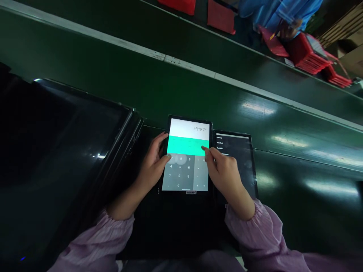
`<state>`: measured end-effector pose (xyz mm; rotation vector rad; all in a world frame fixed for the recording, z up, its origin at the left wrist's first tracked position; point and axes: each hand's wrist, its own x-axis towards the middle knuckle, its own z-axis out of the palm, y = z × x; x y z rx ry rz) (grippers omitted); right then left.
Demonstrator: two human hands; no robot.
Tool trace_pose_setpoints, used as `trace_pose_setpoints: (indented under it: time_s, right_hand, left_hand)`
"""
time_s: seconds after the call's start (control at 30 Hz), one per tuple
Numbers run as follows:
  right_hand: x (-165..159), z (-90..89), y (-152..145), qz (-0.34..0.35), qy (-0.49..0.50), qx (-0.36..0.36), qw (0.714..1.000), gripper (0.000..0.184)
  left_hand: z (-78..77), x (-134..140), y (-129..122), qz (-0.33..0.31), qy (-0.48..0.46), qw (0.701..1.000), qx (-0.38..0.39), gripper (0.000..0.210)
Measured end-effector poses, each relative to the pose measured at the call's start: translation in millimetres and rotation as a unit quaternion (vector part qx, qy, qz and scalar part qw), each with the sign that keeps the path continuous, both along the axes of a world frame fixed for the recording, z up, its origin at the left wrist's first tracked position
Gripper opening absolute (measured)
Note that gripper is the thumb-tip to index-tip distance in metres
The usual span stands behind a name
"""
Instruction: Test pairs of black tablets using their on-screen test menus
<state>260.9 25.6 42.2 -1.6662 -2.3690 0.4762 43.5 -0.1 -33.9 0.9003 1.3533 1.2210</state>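
Note:
A tablet with a lit calculator screen lies in front of me, its number keys below a green band and a white field with symbols. My left hand grips its left edge, thumb over the front near the 7 key and fingers at the side. With the index finger stretched out, my right hand touches or nearly touches the green band; its other fingers are curled and nothing shows in them. Partly behind my right wrist is a second tablet with a dark menu screen.
Large dark glossy panels are stacked at the left. A pale strip crosses the green worktop. Beyond it, a person in blue is beside a stack of red folder-like items; more red pieces lie at the far edge.

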Motion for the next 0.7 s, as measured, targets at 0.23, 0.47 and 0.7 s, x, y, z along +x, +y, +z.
trace_pose_setpoints:
  time_s: [0.23, 0.47, 0.7]
  right_hand:
    - [-3.1, -1.9, -2.9, 0.028, 0.022, -0.022, 0.999, 0.036]
    - [42.8, 18.4, -9.2, -0.096, 0.078, 0.055, 0.991, 0.048]
    - [76.4, 12.7, -11.3, -0.131, 0.118, 0.046, 0.983, 0.046]
  left_hand:
    - [1.2, 1.4, 0.8, 0.017, 0.016, 1.000, 0.007, 0.059]
    - [7.2, 4.3, -0.5, 0.054, 0.032, 0.998, -0.026, 0.057]
    - [1.6, 9.2, 11.2, 0.095, 0.038, 0.995, 0.009, 0.050]
